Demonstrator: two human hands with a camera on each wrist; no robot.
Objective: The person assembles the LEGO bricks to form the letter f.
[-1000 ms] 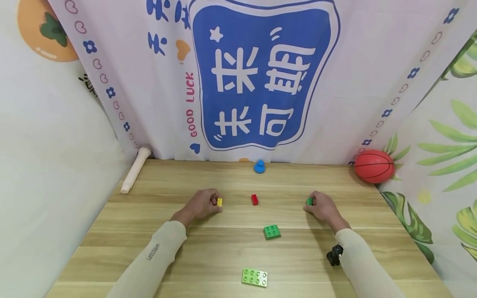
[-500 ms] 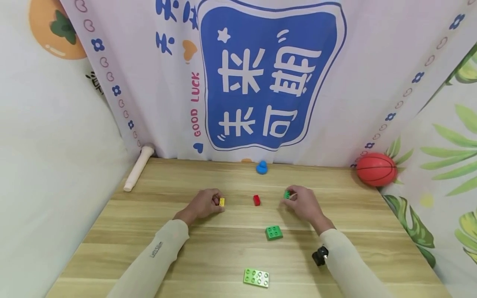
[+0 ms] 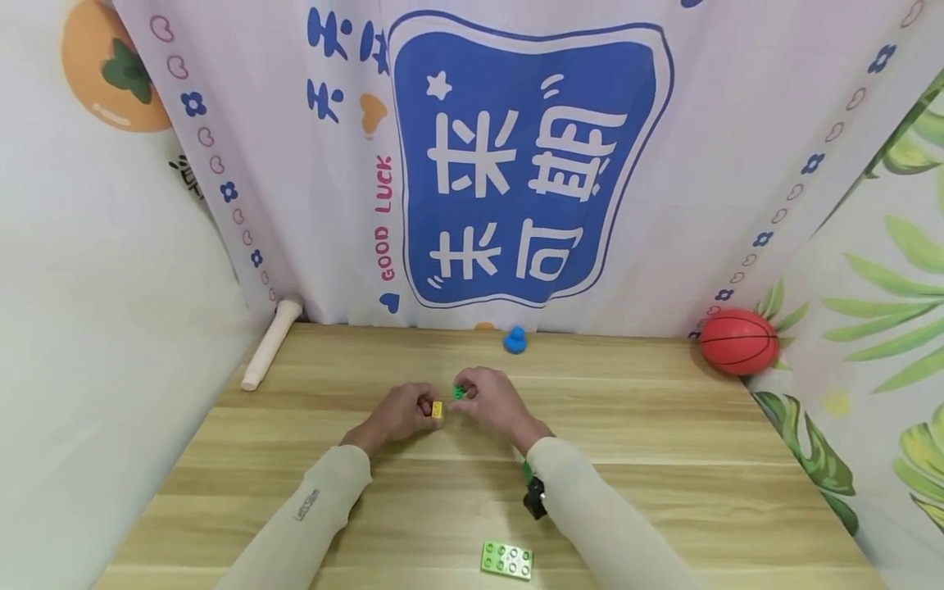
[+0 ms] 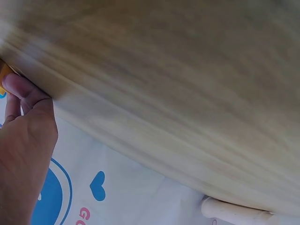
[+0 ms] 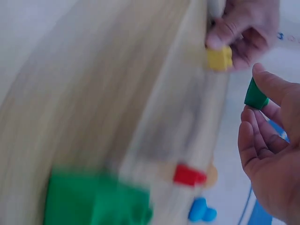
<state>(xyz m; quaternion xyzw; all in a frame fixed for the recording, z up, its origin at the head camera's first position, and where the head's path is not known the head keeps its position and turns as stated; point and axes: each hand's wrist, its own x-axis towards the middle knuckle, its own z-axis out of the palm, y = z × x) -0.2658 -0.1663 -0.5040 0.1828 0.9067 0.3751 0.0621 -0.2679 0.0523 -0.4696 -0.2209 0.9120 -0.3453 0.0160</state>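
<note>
My left hand (image 3: 404, 414) pinches a small yellow toy brick (image 3: 437, 410) by its sides, low over the table. Just to its right, my right hand (image 3: 496, 403) holds a small green brick (image 3: 458, 392) between thumb and fingers. The right wrist view shows the green brick (image 5: 256, 96) a short gap from the yellow brick (image 5: 219, 58). A red brick (image 5: 189, 175) lies on the table, hidden in the head view by my right hand. At the left wrist view's edge, the yellow brick (image 4: 4, 77) is only partly visible.
A larger green block (image 3: 528, 469) is mostly covered by my right forearm. Nearer lies a light-green block (image 3: 506, 560). Along the back are a blue duck-like toy (image 3: 515, 340), a red ball (image 3: 739, 342) and a pale, microphone-shaped stick (image 3: 271, 344). Fabric walls border the wooden table (image 3: 664, 475).
My right hand has carried the green brick leftward across the table to beside the yellow one, passing over the red brick. My left hand has stayed nearly in place.
</note>
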